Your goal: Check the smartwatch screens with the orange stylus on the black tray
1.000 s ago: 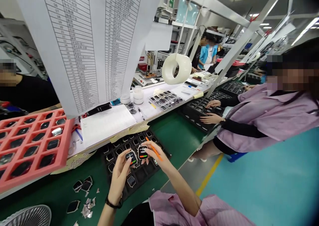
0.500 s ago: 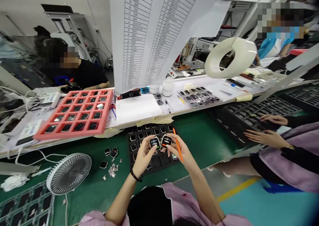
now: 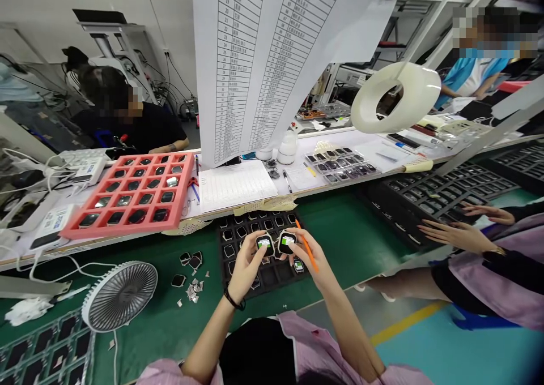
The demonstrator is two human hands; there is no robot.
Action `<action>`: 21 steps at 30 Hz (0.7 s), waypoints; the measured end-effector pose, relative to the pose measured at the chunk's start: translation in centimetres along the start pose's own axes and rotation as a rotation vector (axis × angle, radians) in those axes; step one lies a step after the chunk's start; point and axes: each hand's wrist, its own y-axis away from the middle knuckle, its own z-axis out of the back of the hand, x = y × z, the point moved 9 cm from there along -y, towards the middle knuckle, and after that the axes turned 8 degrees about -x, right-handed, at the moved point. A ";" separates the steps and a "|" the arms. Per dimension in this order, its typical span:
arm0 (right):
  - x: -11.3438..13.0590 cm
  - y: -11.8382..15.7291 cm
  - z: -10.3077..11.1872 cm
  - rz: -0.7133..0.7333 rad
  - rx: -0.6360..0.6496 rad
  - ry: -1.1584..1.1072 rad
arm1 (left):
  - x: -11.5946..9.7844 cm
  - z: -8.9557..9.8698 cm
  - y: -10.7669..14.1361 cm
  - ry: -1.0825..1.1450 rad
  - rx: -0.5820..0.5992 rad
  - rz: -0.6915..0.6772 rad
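Observation:
My left hand (image 3: 247,273) holds a black smartwatch (image 3: 265,244) with a lit screen between thumb and fingers. My right hand (image 3: 306,253) pinches a second lit smartwatch (image 3: 287,242) and also grips a thin orange stylus (image 3: 308,255) that points down and to the right. Both watches are held close together, just above a black compartment tray (image 3: 238,236) on the green mat. Several watch bodies sit in the tray's pockets, and one with a lit screen (image 3: 298,266) lies just below my right hand.
A pink foam tray (image 3: 131,192) of watches lies on the white bench beyond, with loose watch frames and scraps (image 3: 192,280) and a desk fan (image 3: 119,295) to the left. To the right, a co-worker's hands (image 3: 457,232) rest over another black tray (image 3: 429,201).
My view has swung left since the oldest frame, bringing the fan and pink tray fully in. Both hands still hold their watches, now turned slightly, with the screens showing a green patch.

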 end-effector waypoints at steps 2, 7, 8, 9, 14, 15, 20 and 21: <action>0.0 0.0 0.0 -0.001 -0.002 0.002 | 0.0 0.0 0.0 -0.002 -0.002 -0.002; 0.4 0.2 -0.2 0.000 0.008 0.011 | -0.2 0.2 0.0 -0.002 -0.015 -0.011; 0.6 0.2 -0.2 0.002 0.005 0.012 | -0.2 0.3 0.0 -0.005 -0.026 -0.014; 0.7 0.3 -0.2 0.001 0.004 0.013 | -0.2 0.4 -0.1 -0.009 -0.039 -0.015; 0.9 0.4 -0.3 -0.015 0.004 0.016 | -0.1 0.4 -0.2 -0.011 -0.052 -0.003; 0.9 0.4 -0.3 -0.014 0.006 0.018 | -0.1 0.4 -0.2 -0.017 -0.043 -0.007; 0.7 0.4 -0.4 -0.033 0.037 0.012 | -0.2 0.0 0.0 -0.038 0.023 -0.049; 0.7 0.4 -0.4 -0.038 0.048 0.017 | -0.2 -0.1 0.0 -0.036 0.039 -0.057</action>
